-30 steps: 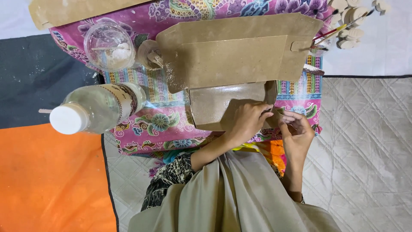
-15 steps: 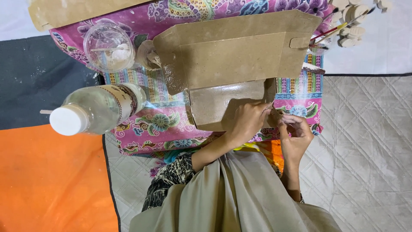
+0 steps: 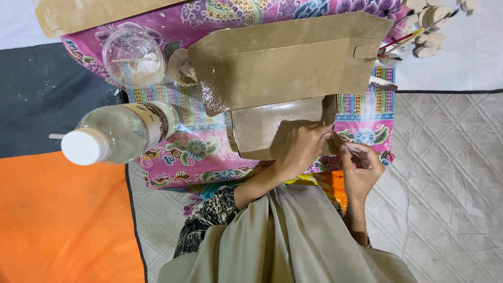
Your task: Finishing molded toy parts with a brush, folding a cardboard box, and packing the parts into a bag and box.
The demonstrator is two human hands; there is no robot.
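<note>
Brown cardboard box [image 3: 272, 126] lies open on patterned cloth [image 3: 199, 152]. Left hand [image 3: 304, 149] presses flat on box base, fingers closed. Right hand [image 3: 361, 167] beside box edge, fingertips pinched; held thing too small to tell.

left hand [image 3: 304, 147] curled palm-down, right hand [image 3: 361, 167] beside it, fingertips pinched

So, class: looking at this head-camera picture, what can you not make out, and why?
- What the right hand pinches: too small, hidden by fingers.
- Brown cardboard box front right corner: hidden under the left hand.
- Wooden pieces: cut off by the top edge.
- Clear cup contents: blurred whitish residue.
</note>
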